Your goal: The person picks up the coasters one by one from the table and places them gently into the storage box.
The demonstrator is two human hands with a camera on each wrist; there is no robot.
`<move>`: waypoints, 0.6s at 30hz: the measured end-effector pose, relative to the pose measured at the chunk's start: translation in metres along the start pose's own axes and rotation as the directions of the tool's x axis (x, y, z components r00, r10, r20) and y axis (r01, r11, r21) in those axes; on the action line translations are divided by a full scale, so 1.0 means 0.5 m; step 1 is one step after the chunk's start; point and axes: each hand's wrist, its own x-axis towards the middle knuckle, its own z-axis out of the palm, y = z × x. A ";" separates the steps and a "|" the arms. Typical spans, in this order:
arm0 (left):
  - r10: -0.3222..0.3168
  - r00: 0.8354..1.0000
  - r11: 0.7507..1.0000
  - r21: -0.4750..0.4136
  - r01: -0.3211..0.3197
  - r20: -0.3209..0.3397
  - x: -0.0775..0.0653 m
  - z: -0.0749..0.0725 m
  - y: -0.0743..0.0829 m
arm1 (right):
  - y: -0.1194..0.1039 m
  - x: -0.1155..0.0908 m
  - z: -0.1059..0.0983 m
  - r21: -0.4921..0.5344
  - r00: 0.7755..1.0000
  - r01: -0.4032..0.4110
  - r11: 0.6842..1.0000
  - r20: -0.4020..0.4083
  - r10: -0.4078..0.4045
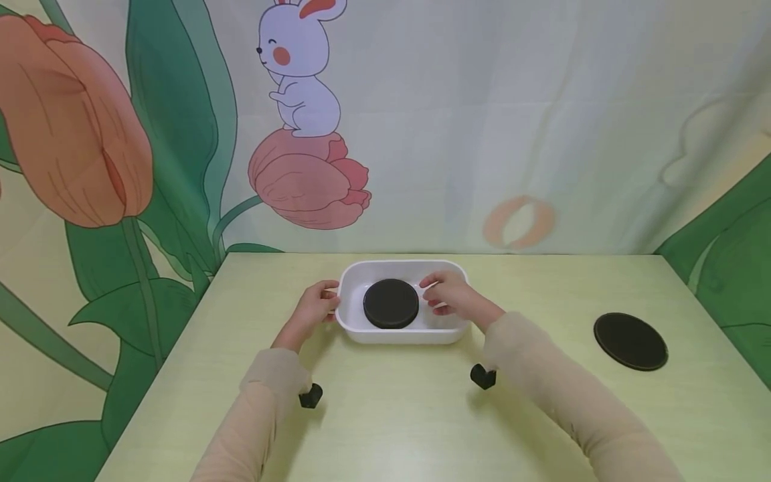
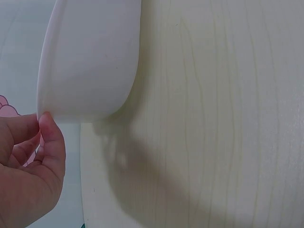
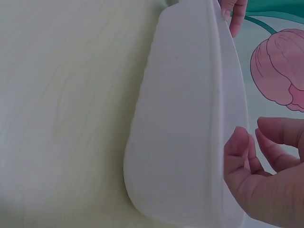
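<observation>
A white rectangular tub with rounded corners stands near the table's far edge. Inside it lies a thick round black disc. My left hand is at the tub's left end, and the left wrist view shows the thumb and fingers pinching the rim. Over the tub's right part hovers my right hand, its fingers loosely bent and apart, holding nothing. In the right wrist view those fingers are spread just above the rim, and the tub's wall hides the disc.
A thin flat black disc lies on the pale wooden table to the right. Behind the table hangs a curtain printed with a rabbit and tulips. A small black piece sits by the left cuff and another by the right.
</observation>
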 end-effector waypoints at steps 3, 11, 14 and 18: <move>0.005 1.000 1.000 0.009 -0.005 -0.008 0.000 0.001 0.000 | -0.005 -0.014 -0.018 -0.053 0.999 0.025 0.998 0.040 -0.023; 0.007 1.000 1.000 0.013 -0.007 0.001 0.002 0.003 -0.002 | -0.014 -0.046 -0.074 -0.173 0.995 0.069 0.983 0.088 -0.054; 0.000 1.000 1.000 0.012 0.000 0.001 0.000 0.003 0.000 | -0.017 -0.059 -0.102 -0.214 0.992 0.083 0.973 0.112 -0.060; -0.001 1.000 1.000 0.023 0.001 -0.001 -0.004 0.002 0.003 | -0.013 -0.068 -0.137 -0.242 0.989 0.095 0.966 0.134 -0.064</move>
